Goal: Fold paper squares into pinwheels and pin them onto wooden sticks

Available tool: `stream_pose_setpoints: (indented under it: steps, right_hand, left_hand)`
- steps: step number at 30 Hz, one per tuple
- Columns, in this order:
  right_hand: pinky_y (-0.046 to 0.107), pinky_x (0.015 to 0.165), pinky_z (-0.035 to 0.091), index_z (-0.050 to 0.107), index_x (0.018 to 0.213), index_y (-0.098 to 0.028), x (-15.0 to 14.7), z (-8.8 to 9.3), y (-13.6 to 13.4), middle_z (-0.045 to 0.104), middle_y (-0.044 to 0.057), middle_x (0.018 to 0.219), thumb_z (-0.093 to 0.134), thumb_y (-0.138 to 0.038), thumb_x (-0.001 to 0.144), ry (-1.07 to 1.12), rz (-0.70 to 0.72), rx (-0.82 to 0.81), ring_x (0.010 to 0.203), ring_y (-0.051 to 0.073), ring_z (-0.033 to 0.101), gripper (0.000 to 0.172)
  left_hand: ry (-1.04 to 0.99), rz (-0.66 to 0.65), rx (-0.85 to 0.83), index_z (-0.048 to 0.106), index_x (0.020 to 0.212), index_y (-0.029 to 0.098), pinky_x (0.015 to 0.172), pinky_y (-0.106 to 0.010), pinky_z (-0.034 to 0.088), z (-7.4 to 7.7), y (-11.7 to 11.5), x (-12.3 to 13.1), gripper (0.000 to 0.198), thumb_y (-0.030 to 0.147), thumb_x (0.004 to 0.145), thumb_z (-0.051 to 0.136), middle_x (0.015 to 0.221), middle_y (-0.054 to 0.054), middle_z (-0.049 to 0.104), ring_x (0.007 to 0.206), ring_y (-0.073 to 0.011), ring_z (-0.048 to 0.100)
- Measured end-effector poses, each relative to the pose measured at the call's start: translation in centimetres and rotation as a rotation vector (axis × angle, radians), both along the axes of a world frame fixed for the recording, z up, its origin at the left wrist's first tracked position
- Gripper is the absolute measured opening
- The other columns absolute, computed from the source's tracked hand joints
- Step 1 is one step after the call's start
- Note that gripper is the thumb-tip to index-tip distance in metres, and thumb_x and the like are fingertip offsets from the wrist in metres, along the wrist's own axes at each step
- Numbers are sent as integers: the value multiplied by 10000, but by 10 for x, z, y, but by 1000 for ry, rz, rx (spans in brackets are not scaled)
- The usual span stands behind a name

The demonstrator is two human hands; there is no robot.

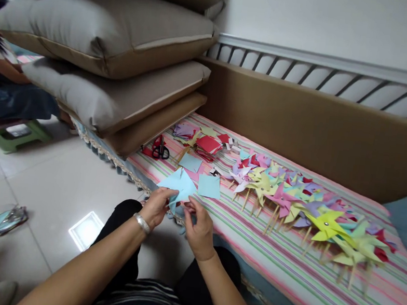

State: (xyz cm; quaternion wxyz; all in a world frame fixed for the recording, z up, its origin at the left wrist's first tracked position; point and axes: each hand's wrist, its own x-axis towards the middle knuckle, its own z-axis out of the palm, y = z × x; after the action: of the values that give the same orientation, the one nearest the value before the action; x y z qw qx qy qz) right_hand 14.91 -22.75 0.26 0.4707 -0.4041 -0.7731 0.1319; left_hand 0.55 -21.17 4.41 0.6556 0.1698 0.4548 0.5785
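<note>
A light blue paper (179, 185), cut and partly folded, is held between my hands above the edge of the striped cloth. My left hand (157, 207), with a silver bracelet at the wrist, pinches its lower left part. At its lower right corner the thumb and fingers of my right hand (198, 224) are pressed together. Flat on the cloth beside it lie two light blue squares (209, 186) (190, 163). Behind them are stacks of red squares (208, 144) and purple squares (184, 130). Scissors with black handles (161, 152) rest to the left.
Many colourful paper pinwheels on sticks (282, 199) cover the right part of the striped cloth (279, 257). Large grey cushions (128, 33) are piled at the left. A person (1, 68) sits near a green stool (19, 135). A bag of items (7, 219) lies on the floor.
</note>
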Motion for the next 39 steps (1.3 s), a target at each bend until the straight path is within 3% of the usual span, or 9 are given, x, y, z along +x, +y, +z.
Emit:
stream_pose_setpoints:
  steps: [3,11,16,21,25,30,39]
  right_hand:
    - [346,776,505,445,1239,-216,8,0,-2,631,63,941,505,-116,838,38,-60,2,830,179,606,418]
    - [296,632,461,669,981,-213,26,22,2,573,46,718,484,-125,840,-105,-22,40,701,177,551,249]
    - [288,644,469,695,916,-227,35,27,8,590,40,722,530,-225,842,-14,-42,-140,700,170,568,181]
    - [287,672,487,698,796,-215,32,43,10,630,29,742,569,-269,801,227,-79,-337,722,167,594,140]
    - [264,612,481,679,702,-188,22,44,15,611,11,665,601,-312,753,372,-127,-512,643,151,569,156]
    - [277,614,507,642,663,-177,3,30,23,593,-5,602,654,-383,688,638,-120,-756,610,149,572,208]
    - [272,604,487,623,656,-168,-35,23,32,595,-13,570,666,-431,673,622,-155,-790,576,142,579,267]
  left_hand:
    - [13,3,-3,583,562,137,507,-243,386,1,0,8,165,195,515,731,531,19,581,487,-105,517]
    - [-29,-45,48,522,504,157,498,-215,344,8,3,33,203,160,516,725,483,61,510,473,-68,459]
    - [-46,-85,65,520,513,156,500,-215,353,11,9,42,226,175,514,745,494,58,517,474,-69,459]
    - [-63,-134,66,568,556,144,505,-225,370,10,15,45,199,179,514,759,530,26,571,498,-90,501]
    - [-36,-171,73,595,565,137,516,-229,374,5,20,41,164,187,531,747,539,17,588,503,-92,508]
    - [-7,-211,68,590,524,136,487,-227,348,0,22,25,164,204,534,739,490,20,571,455,-84,479]
    - [-82,-219,105,634,589,116,535,-239,384,-7,20,-11,157,235,590,737,559,-17,615,519,-110,529]
